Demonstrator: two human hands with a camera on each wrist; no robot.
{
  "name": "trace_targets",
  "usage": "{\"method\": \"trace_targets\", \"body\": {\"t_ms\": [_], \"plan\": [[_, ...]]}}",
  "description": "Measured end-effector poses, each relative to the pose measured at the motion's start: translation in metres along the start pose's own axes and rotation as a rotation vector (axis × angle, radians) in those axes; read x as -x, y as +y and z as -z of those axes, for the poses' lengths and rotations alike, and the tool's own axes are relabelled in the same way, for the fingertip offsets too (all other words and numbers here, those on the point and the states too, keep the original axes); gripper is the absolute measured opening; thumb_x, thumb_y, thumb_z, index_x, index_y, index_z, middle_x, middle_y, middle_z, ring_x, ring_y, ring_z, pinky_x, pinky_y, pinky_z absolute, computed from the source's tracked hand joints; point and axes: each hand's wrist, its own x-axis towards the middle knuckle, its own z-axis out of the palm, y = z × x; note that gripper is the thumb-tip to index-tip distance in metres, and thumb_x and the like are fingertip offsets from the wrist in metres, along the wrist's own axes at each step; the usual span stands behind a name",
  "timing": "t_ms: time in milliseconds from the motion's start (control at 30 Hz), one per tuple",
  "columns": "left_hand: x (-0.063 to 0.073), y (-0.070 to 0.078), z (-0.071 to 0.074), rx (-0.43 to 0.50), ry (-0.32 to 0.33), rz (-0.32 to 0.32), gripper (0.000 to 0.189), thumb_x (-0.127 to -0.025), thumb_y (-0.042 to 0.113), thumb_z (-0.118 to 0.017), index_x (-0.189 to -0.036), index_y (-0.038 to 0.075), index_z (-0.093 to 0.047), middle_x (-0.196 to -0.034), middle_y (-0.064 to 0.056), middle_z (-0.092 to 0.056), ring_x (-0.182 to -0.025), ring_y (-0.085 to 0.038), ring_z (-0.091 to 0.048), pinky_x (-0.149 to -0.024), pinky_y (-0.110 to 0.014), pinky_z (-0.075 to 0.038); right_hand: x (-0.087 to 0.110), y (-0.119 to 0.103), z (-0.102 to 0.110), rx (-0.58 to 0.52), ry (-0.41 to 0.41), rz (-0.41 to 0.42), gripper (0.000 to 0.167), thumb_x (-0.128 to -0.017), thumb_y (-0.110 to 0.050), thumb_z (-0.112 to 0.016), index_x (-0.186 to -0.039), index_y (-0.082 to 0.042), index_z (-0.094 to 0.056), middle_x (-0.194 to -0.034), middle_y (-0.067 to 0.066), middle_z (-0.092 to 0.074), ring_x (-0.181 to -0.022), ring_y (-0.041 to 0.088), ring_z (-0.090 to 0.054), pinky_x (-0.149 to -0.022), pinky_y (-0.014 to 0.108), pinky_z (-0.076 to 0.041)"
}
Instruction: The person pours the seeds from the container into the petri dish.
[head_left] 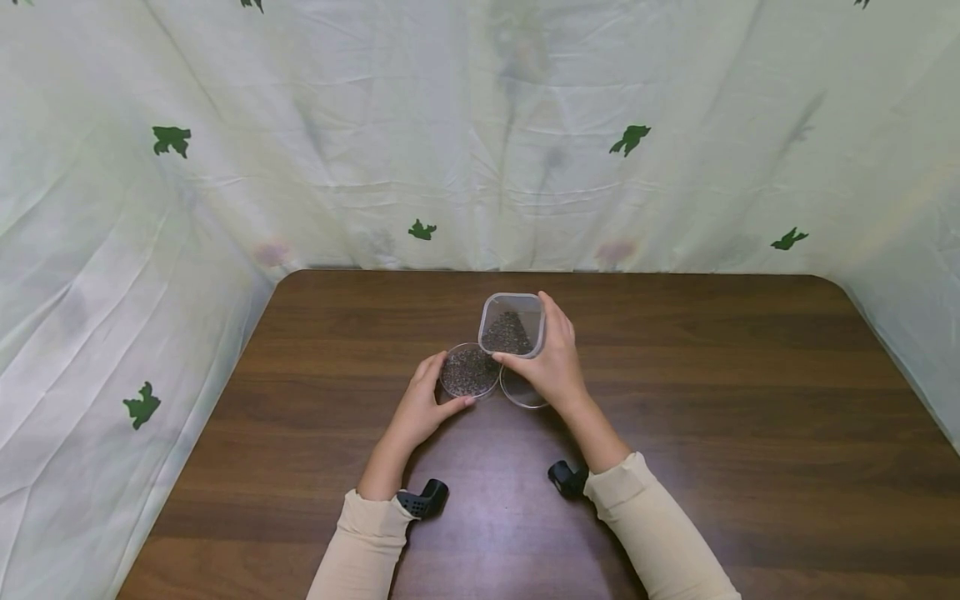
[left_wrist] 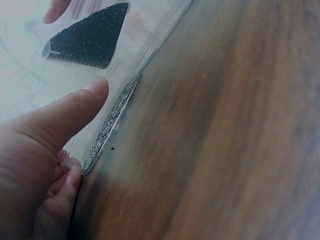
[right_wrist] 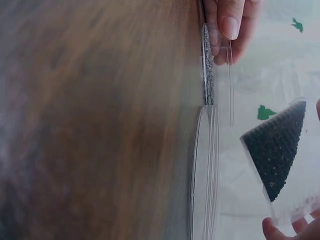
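Observation:
A round clear petri dish (head_left: 450, 389) stands on the table with a layer of small dark grains (head_left: 470, 371) in it. My left hand (head_left: 414, 410) holds it at the left, thumb on the near side and fingers on the far side. My right hand (head_left: 557, 362) grips a clear, square-rimmed plastic container (head_left: 491, 302) between thumb and fingers. It is raised and tilted beside the dish, one corner above the dish's right edge. Dark grains (right_wrist: 280, 150) are heaped toward its lower corner. Under it, partly hidden, lies a second clear round dish or lid (head_left: 527, 406).
The wooden table (head_left: 712, 400) ends at a pale curtain (head_left: 360, 167) with green patches, behind and at both sides. One dark grain (left_wrist: 112, 148) lies on the tabletop near the petri dish. Black wrist cameras (head_left: 424, 500) sit at both sleeves.

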Motion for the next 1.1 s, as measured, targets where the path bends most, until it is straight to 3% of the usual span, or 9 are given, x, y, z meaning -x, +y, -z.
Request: {"method": "trace_targets", "body": {"t_ms": [433, 833, 1100], "plan": [[0.0, -0.001, 0.0, -0.003, -0.008, 0.017, 0.086, -0.074, 0.032, -0.074, -0.136, -0.006, -0.029, -0.135, -0.023, -0.033, -0.123, -0.034, -0.032, -0.1, -0.046, -0.027, 0.003, 0.0, 0.006, -0.049, -0.002, -0.084, 0.103, -0.057, -0.039, -0.083, -0.14, -0.014, -0.028, -0.134, 0.008, -0.039, -0.117, 0.027, -0.038, -0.091, 0.047, -0.035], [-0.001, -0.004, -0.002, -0.001, -0.002, 0.004, 0.087, -0.073, 0.032, -0.075, -0.137, -0.006, -0.029, -0.134, -0.023, -0.033, -0.123, -0.033, -0.032, -0.1, -0.045, -0.026, 0.005, 0.008, 0.012, -0.135, 0.051, -0.046, 0.102, -0.056, -0.035, -0.085, -0.138, -0.008, -0.03, -0.13, 0.01, -0.044, -0.11, 0.027, -0.045, -0.09, 0.041, -0.037], [-0.001, -0.003, -0.001, 0.006, -0.003, 0.012, 0.087, -0.073, 0.032, -0.075, -0.137, -0.006, -0.029, -0.135, -0.023, -0.033, -0.123, -0.033, -0.032, -0.1, -0.045, -0.026, 0.007, 0.013, 0.019, -0.134, 0.066, -0.067, 0.104, -0.055, -0.036, -0.085, -0.138, -0.008, -0.03, -0.13, 0.01, -0.043, -0.11, 0.027, -0.046, -0.09, 0.042, -0.037]]}}
